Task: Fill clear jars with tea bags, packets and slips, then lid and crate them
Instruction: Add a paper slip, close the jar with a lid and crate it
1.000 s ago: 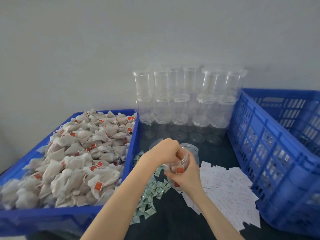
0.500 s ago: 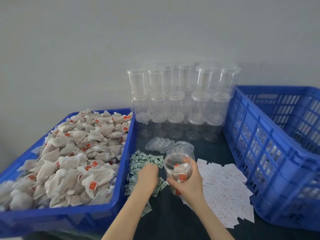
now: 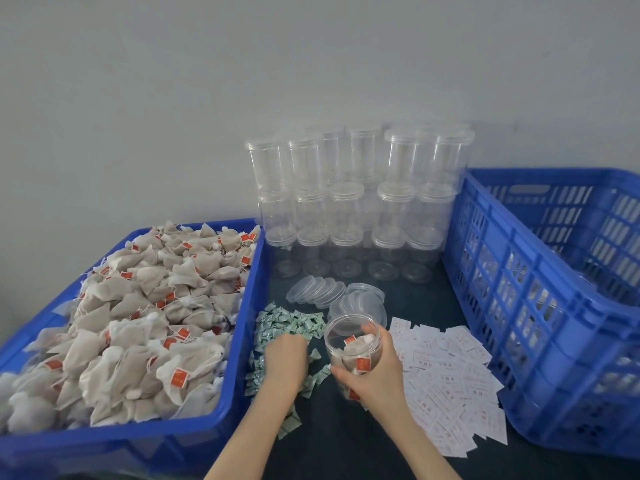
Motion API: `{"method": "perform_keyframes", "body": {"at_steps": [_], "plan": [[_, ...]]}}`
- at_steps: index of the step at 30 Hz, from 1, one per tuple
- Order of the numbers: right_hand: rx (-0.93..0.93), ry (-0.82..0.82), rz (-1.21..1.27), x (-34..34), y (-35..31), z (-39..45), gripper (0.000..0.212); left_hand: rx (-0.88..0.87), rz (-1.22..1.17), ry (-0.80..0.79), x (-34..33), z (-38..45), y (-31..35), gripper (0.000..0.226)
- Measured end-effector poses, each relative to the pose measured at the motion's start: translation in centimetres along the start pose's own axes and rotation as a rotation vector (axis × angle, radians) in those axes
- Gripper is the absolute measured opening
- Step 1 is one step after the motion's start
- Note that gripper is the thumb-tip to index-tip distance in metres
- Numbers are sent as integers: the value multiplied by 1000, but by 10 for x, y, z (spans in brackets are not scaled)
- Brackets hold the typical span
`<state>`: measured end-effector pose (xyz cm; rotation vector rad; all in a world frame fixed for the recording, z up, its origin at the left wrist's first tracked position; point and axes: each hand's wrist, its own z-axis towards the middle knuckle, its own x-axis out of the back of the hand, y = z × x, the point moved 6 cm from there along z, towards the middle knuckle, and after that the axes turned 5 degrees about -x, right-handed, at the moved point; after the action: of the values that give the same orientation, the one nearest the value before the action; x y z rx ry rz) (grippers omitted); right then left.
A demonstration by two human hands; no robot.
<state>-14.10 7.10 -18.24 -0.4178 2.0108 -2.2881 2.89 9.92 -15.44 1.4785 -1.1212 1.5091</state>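
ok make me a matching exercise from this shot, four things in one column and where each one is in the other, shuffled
Things:
1. tea bags
2. green packets
3. white slips
4. held jar

Places:
A. spread on the table against the right blue crate
B. in the right hand
C. piled in the left blue crate
D. heaped on the table under the left hand

Pairs: 1-C, 2-D, 3-A, 4-B
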Motion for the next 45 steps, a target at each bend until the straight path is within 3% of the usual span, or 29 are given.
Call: {"method": "perform_keyframes", "body": {"at_steps": [6, 10, 13, 18, 23, 41, 45], "plan": [[-21, 1, -10, 1, 2, 0, 88, 30, -20, 44, 16, -5, -5, 27], [-42, 5, -6, 4, 2, 0, 83, 31, -92, 223, 57, -13, -4, 22], [-43, 11, 9, 6, 2, 0, 82, -81, -133, 339, 88, -18, 11, 19], [-13, 31, 27, 11, -4, 0, 78, -259, -27, 134, 91, -14, 49, 27], [-1, 22, 32, 16, -9, -2, 78, -383, 3, 31, 92, -16, 74, 27], [-6, 43, 3, 38, -10, 2, 81, -561, -196, 24, 92, -6, 108, 22], [-9, 86, 27, 49, -13, 5, 80, -569, -336, 126, 97, -2, 106, 21]]}}
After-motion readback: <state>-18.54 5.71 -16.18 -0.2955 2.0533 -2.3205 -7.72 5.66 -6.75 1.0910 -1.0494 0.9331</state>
